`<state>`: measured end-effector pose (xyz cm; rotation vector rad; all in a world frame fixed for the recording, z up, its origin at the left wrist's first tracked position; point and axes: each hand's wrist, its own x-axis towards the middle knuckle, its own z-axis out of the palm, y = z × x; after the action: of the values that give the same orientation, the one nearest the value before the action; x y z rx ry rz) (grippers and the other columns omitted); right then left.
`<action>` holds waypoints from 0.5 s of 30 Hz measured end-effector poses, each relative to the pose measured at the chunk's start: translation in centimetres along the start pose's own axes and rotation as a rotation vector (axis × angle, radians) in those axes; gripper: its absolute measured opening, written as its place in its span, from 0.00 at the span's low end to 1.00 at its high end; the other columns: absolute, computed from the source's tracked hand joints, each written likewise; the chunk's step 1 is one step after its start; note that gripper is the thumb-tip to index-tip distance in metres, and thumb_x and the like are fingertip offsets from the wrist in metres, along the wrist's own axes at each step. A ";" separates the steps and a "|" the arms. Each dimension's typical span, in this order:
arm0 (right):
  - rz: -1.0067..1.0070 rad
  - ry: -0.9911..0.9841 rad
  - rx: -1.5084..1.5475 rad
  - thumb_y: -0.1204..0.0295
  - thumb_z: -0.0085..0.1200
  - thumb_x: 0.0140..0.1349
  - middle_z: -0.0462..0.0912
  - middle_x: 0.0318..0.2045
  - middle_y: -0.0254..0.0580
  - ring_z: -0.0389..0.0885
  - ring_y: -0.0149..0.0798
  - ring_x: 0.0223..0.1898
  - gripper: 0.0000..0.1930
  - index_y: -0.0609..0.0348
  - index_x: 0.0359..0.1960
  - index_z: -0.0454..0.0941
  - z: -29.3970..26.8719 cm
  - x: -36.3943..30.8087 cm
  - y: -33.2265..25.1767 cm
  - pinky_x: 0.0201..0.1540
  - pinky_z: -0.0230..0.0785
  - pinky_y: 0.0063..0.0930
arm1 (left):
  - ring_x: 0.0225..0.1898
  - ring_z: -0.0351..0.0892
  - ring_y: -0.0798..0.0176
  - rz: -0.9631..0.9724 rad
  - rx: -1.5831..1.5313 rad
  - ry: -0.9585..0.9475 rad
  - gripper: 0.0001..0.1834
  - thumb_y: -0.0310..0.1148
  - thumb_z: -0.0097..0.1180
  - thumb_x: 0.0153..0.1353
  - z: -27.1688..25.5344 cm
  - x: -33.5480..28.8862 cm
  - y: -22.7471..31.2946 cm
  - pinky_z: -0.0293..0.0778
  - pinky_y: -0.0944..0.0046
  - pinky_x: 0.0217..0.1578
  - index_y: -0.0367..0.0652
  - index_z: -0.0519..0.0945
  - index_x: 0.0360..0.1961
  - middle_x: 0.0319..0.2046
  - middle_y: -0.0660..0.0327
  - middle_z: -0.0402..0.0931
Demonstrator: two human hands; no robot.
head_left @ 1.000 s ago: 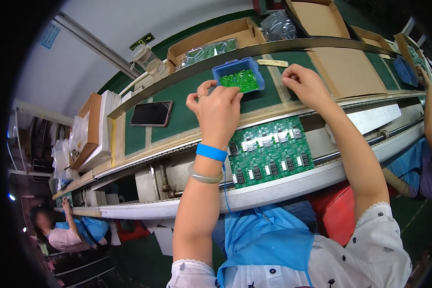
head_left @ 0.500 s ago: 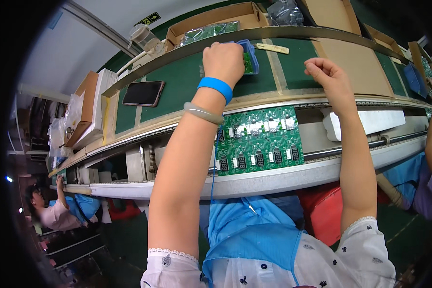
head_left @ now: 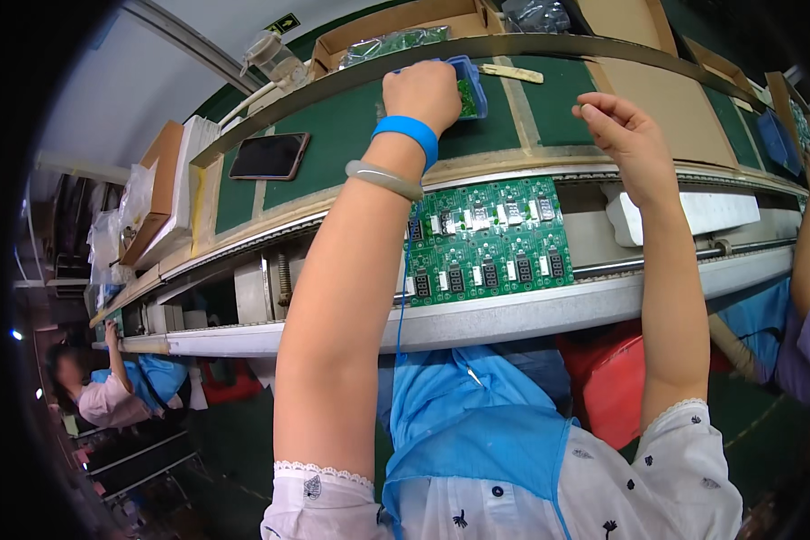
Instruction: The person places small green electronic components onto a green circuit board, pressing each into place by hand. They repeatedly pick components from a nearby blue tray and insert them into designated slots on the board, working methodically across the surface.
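Observation:
My left hand, with a blue wrist strap and a pale bangle on its arm, bends over a blue bin. Its fingertips are hidden behind the knuckles. Small green parts lie in the bin. My right hand hovers over the bench to the right, thumb and forefinger pinched together; whatever they hold is too small to make out. Between my forearms, a green circuit board panel with several digit displays and white connectors rests on the conveyor rails, touched by neither hand.
A phone lies on the green bench mat at left. A pale strip sits right of the bin. Behind stand a cardboard box with bagged boards and a clear jug. A white foam block lies beside the rail. Co-workers sit on both sides.
The view has shifted slightly, so the bench and panel sit higher. My left hand stays at the bin; my right hand remains raised and pinched, its wrist slightly turned.

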<state>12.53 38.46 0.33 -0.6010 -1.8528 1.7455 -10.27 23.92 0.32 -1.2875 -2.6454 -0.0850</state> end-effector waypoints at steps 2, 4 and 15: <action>0.033 -0.016 0.038 0.65 0.64 0.63 0.86 0.39 0.30 0.74 0.20 0.36 0.13 0.58 0.46 0.86 -0.6 -1.0 -0.2 0.42 0.65 0.17 | 0.44 0.84 0.49 0.002 -0.104 0.069 0.10 0.40 0.62 0.60 -0.2 0.2 -0.2 0.76 0.49 0.47 0.50 0.88 0.39 0.40 0.56 0.86; 0.078 -0.064 0.067 0.65 0.65 0.63 0.86 0.39 0.29 0.73 0.19 0.34 0.13 0.57 0.46 0.86 -0.9 -2.2 -0.3 0.40 0.65 0.16 | 0.43 0.84 0.48 0.010 -0.224 0.128 0.10 0.40 0.62 0.59 -0.8 -0.4 -0.8 0.78 0.49 0.45 0.49 0.88 0.38 0.40 0.54 0.85; 0.060 -0.154 0.056 0.72 0.64 0.62 0.87 0.39 0.33 0.81 0.24 0.41 0.12 0.60 0.46 0.87 -0.7 -7.4 1.0 0.49 0.70 0.18 | 0.45 0.80 0.71 -0.016 -1.200 0.112 0.13 0.33 0.65 0.62 -3.8 -7.8 -2.4 0.72 0.71 0.48 0.39 0.86 0.46 0.40 0.63 0.85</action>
<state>18.63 34.36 -1.16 -0.5178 -1.8981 1.9246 -6.88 15.84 2.59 -1.3810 -2.4432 -1.8775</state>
